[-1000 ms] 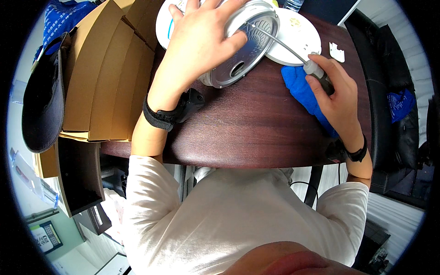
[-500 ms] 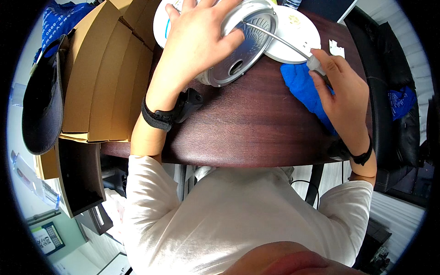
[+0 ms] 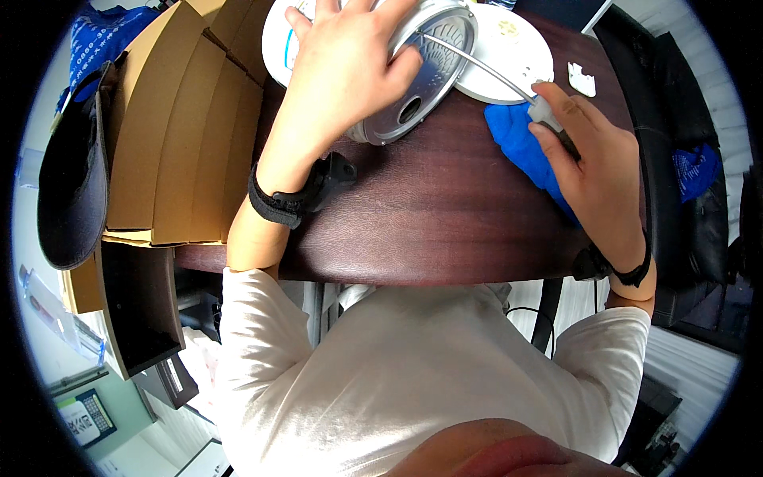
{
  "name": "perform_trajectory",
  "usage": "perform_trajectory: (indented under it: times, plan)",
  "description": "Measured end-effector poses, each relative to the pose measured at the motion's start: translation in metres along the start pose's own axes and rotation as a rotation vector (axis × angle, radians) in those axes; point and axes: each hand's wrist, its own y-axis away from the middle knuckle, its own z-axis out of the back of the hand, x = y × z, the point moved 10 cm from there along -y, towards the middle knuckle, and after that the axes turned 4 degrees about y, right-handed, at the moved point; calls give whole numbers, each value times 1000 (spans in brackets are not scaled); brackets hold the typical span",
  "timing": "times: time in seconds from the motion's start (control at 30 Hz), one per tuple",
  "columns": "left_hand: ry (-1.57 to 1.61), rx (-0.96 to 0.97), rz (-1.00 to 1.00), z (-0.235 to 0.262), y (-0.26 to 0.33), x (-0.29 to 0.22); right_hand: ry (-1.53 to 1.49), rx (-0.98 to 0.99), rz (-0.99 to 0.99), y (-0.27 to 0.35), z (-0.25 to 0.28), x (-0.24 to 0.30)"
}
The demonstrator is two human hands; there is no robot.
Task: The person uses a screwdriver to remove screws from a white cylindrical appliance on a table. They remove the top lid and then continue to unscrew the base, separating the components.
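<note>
My left hand [image 3: 346, 71] grips the near side of a round appliance part [image 3: 435, 75] tilted up on its edge, its thumb lying over the silver metal rim. The part's dished metal face, with an oval hole low down, is turned to the right. In my right hand [image 3: 600, 159] is a screwdriver [image 3: 494, 73] with a long thin shaft and a grey and black handle, thumb and fingers closed round it. Its tip meets the upper part of the metal face; what it touches there is too small to make out.
Behind the part lies a white round plate-like piece [image 3: 517, 60]. A blue cloth [image 3: 520, 143] lies under the right hand's side, and a small white plastic piece [image 3: 582, 79] farther right. Cardboard boxes [image 3: 179, 127] and a dark cap [image 3: 75, 183] stand left of the brown table [image 3: 429, 215].
My right fingers have shifted slightly on the screwdriver, baring more of its dark handle. The shaft stays against the metal face, and my left hand keeps its hold.
</note>
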Motion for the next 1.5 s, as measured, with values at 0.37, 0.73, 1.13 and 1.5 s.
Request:
perform_trajectory:
  times: [0.37, 0.73, 1.13, 1.5]
  plan:
    - [16, -31, -30, -2, 0, 5, -184, -16, -57, -2, 0, -7]
    - [-62, -143, -94, -6, 5, 10, -646, 354, -418, -4, -30, -48]
    - [-54, -165, -102, -6, 5, 9, -1141, 341, -639, 21, -51, -57]
    - [-52, -156, -101, -7, 4, 11, -1065, 414, -606, 21, -53, -47]
